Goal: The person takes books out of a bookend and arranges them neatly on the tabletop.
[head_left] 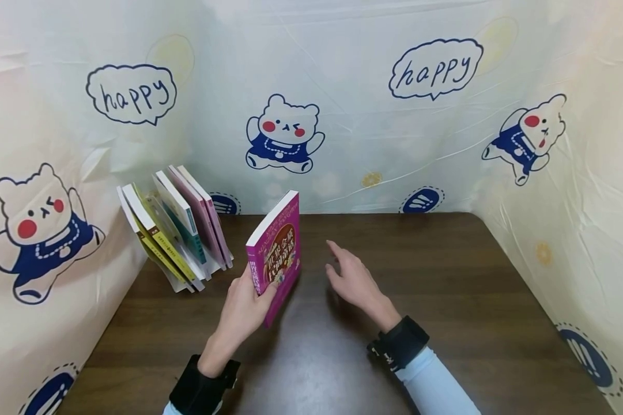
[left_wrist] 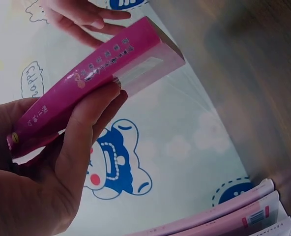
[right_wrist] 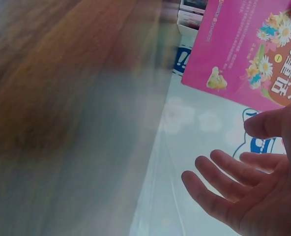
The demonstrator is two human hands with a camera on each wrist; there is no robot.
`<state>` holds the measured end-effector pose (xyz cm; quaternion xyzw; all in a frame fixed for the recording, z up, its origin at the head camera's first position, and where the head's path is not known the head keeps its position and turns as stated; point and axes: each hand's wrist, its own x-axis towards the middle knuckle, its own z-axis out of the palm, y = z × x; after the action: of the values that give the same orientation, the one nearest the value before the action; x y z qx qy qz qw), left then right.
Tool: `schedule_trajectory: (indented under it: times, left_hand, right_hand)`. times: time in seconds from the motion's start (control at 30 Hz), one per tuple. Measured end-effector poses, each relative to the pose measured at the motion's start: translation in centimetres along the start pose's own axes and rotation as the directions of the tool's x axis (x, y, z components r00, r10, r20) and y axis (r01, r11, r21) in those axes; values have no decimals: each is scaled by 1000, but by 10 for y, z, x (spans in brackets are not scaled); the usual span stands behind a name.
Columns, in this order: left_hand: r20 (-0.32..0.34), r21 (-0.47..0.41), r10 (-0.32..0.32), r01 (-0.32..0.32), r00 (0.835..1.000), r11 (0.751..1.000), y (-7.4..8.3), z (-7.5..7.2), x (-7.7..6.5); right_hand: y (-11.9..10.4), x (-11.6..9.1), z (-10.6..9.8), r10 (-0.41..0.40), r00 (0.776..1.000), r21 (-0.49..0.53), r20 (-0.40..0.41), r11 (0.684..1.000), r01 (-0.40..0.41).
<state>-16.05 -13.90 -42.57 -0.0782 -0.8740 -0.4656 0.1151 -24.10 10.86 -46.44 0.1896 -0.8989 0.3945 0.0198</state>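
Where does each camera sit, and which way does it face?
Head: worn there, facing forward and down at the table; left hand, right hand and sleeves show.
Left wrist: on that wrist, facing the left hand and magenta book; part of the right hand shows above.
Right wrist: on that wrist, facing past the spread right hand toward the book's cover.
Both wrist views share the book and parts of both hands.

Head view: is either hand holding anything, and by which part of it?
The left hand grips the magenta book by its lower part, thumb on the titled face, fingers behind; the right hand holds nothing.
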Motion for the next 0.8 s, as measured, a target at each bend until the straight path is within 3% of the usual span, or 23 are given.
schedule_trajectory:
  times: [0.33, 0.57, 0.8]
  left_hand:
    - [76, -88, 52, -45, 996, 995, -3, -3, 2]
    - [160, -187, 23, 8, 987, 982, 2, -8, 3]
    - [193, -223, 20, 24, 981, 975, 4, -9, 5]
  right_hand:
    - [-10, 7, 4, -14, 1000, 49, 11, 999, 13]
    - [-14, 3, 4, -56, 998, 146, -4, 988, 56]
    - [-13, 4, 4, -71, 997, 190, -10, 979, 71]
